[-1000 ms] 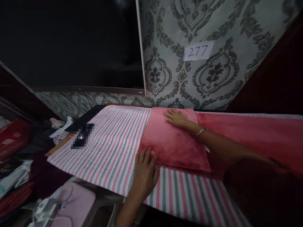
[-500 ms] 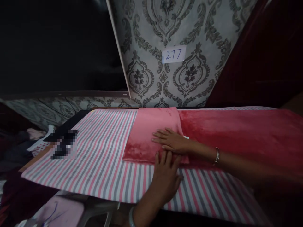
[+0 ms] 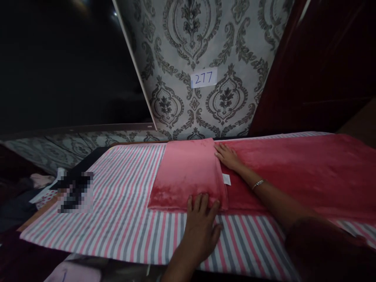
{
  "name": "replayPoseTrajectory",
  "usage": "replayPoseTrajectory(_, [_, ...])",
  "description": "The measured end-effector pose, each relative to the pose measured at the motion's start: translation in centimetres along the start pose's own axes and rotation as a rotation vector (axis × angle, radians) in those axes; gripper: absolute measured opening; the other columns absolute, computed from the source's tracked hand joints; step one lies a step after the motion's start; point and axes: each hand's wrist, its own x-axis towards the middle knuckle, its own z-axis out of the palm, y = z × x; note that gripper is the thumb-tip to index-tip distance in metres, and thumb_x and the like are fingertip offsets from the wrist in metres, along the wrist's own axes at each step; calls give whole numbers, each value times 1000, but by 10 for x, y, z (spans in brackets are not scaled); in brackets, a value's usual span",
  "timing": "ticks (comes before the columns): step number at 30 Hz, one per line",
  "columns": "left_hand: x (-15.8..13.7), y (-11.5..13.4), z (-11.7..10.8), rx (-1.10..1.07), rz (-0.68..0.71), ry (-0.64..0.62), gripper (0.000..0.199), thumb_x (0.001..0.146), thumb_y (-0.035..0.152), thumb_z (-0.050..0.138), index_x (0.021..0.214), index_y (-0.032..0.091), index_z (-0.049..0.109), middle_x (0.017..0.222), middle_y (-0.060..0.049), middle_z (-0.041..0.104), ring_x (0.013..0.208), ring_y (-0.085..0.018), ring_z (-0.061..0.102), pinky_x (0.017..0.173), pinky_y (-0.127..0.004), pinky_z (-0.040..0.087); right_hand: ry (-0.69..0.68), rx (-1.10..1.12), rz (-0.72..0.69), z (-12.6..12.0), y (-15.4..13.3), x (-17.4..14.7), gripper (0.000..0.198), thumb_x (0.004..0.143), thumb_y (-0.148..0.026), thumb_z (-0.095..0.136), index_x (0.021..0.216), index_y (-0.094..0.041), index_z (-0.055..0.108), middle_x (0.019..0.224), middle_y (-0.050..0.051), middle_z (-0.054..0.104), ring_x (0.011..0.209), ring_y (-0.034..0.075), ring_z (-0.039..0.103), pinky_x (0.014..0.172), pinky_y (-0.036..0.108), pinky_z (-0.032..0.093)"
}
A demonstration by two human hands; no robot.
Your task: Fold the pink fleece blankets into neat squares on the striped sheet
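Note:
A red plush blanket (image 3: 296, 168) lies long across the table, its left end folded over into a lighter pink panel (image 3: 189, 164). My left hand (image 3: 202, 221) rests fingers spread on the near edge of that folded panel. At the panel's far right edge, my right hand (image 3: 228, 156) lies flat with its fingers stretched out, the fingertips touching the fold. A small white tag (image 3: 226, 179) sticks out from the panel's right side between the two hands. Neither hand grips the cloth.
A striped cloth (image 3: 117, 196) in pink, grey and white covers the table under the blanket. Behind stands a patterned wall with a paper marked 277 (image 3: 204, 77). A large dark screen (image 3: 67, 66) hangs at left. A blurred-out dark item (image 3: 75, 192) lies on the cloth's left side.
My right hand has slid from the middle of the folded panel to its far right edge, uncovering the white tag. My left hand stays at the near edge. The view has shifted slightly.

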Motion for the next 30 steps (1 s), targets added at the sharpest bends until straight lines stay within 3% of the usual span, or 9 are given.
replayPoseTrajectory(6, [2,1,-1,19,11,32,56,92,36,59,146,27,51,146,-14,52,137,-34,44,115,-63,31,107,96,-264,-8,-29,-41,61,104,-50,26,153,-19,45,162,14,34,152,34,23,121,61,23])
replayPoseTrajectory(9, [1,4,-2,9,31,70,49,92,31,57,140,25,56,147,-13,52,138,-32,43,116,-61,30,61,147,-455,-13,-57,-67,59,105,-50,27,152,-21,47,163,13,32,153,30,23,122,56,22])
replayPoseTrajectory(12, [-5,3,-3,-21,89,213,34,92,25,52,123,22,67,136,-12,62,133,-28,49,118,-54,32,-34,154,-624,-15,-79,-90,53,105,-46,30,151,-25,48,165,9,30,153,28,22,122,56,21])
replayPoseTrajectory(14, [-8,-4,-7,-28,98,307,30,92,20,50,114,21,69,125,-11,68,125,-25,55,116,-50,35,-84,128,-689,-14,-90,-100,52,105,-43,33,151,-26,47,164,8,31,153,28,22,123,57,19])
replayPoseTrajectory(17, [-6,-28,-22,42,-13,344,36,93,15,44,120,19,67,125,-12,69,124,-25,58,114,-49,39,-101,74,-697,-9,-102,-111,55,104,-40,36,156,-24,39,164,9,31,154,27,21,123,56,18])
replayPoseTrajectory(20, [2,-60,-39,182,-184,254,45,97,18,38,138,13,57,141,-17,61,137,-28,51,117,-53,36,-82,21,-667,-1,-111,-117,61,103,-42,40,160,-22,31,165,10,28,154,28,20,123,56,20])
replayPoseTrajectory(23, [7,-85,-44,307,-311,69,59,99,36,43,150,7,44,157,-22,43,148,-35,35,119,-61,29,-79,-25,-654,10,-115,-121,63,101,-48,46,159,-28,34,166,8,26,154,31,19,122,59,19])
replayPoseTrajectory(26, [2,-96,-37,359,-366,-75,69,98,47,44,155,8,37,163,-22,30,152,-36,27,118,-64,28,-75,-35,-646,20,-112,-123,64,99,-51,49,158,-33,33,166,5,26,154,33,18,122,62,18])
replayPoseTrajectory(30, [-4,-98,-28,355,-380,-95,71,100,49,42,157,9,32,165,-21,25,153,-35,23,118,-64,27,-63,1,-647,26,-109,-123,65,99,-51,50,159,-35,31,166,2,25,154,32,16,123,61,15])
